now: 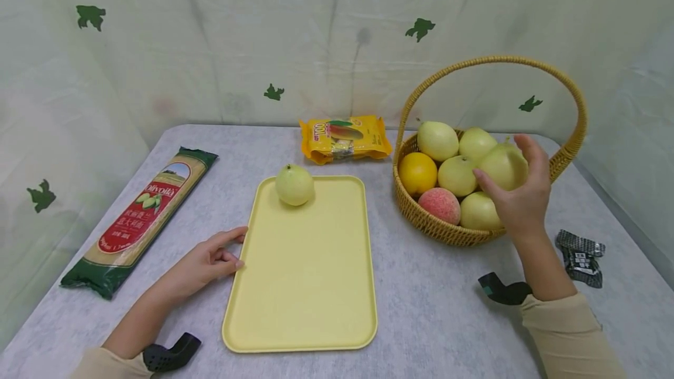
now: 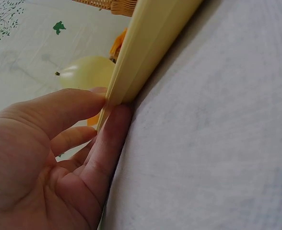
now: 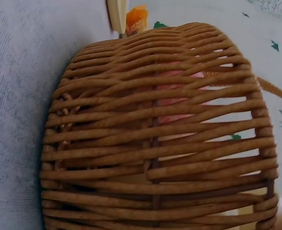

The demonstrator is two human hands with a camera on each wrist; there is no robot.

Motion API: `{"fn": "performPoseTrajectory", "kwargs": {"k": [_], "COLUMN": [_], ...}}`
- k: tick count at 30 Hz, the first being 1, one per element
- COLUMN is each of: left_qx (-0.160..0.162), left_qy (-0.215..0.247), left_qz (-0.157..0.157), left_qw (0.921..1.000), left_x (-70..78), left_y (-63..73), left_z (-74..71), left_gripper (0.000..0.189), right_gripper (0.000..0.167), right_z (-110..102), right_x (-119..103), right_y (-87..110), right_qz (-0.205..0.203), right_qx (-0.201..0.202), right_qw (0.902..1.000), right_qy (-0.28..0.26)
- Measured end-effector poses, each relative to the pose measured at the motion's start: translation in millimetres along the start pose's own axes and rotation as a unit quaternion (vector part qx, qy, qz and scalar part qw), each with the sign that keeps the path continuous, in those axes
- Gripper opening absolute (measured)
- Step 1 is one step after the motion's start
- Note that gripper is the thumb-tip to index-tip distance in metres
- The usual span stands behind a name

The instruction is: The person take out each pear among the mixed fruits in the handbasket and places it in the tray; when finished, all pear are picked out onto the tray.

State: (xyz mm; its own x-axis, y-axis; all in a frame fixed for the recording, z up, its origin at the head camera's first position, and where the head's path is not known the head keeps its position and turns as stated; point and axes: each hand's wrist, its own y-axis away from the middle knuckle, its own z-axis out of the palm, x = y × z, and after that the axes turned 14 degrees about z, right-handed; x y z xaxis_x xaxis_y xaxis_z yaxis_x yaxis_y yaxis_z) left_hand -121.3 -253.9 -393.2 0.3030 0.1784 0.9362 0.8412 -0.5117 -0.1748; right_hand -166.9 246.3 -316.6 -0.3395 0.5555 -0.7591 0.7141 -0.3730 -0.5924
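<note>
My left hand pinches the left rim of a pale yellow tray between thumb and fingers; the left wrist view shows fingertips on both sides of its edge. One round, pale green pear sits at the tray's far left corner. On the right, my right hand holds another pale green pear, thumb on its left and fingers round its right side, over the wicker basket. Around it in the basket lie several more green pears, an orange and a peach. Basket weave fills most of the right wrist view.
The basket's tall handle arches above the fruit, close to my right hand. A yellow mango-print packet lies behind the tray. To the left is a long green-ended pasta bag. Small black wrapped packets lie right of my forearm.
</note>
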Motion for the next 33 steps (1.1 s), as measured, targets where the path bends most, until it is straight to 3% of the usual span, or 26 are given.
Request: {"fn": "performPoseTrajectory", "kwargs": {"k": [5,11,16,23,33], "left_qx": [-0.003,-0.003,-0.002,-0.005,-0.003], "left_qy": [0.003,0.003,-0.004,-0.014,-0.02], "left_qz": [0.003,0.001,-0.006,-0.013,-0.019], "left_qw": [1.0,1.0,1.0,0.9998,0.9996], "left_x": [-0.5,-0.1,0.5,1.1,-0.5], "left_y": [0.0,-0.2,-0.3,-0.9,-0.2], "left_z": [-0.3,-0.4,-0.5,0.1,-0.7], "left_gripper": [0.062,0.062,0.063,0.063,0.063], "right_gripper": [0.073,0.074,0.072,0.072,0.07], "right_z": [0,-1,-5,-13,-23], "right_x": [-6,16,22,25,22], "right_y": [1.6,-3.4,-5.9,-8.9,-13.9], "right_qz": [0.026,0.052,0.092,0.154,0.219], "right_qx": [-0.009,-0.021,-0.048,-0.086,-0.16], "right_qw": [0.9996,0.9984,0.9946,0.9833,0.9586], "right_qy": [0.001,-0.007,0.003,0.046,0.088]}}
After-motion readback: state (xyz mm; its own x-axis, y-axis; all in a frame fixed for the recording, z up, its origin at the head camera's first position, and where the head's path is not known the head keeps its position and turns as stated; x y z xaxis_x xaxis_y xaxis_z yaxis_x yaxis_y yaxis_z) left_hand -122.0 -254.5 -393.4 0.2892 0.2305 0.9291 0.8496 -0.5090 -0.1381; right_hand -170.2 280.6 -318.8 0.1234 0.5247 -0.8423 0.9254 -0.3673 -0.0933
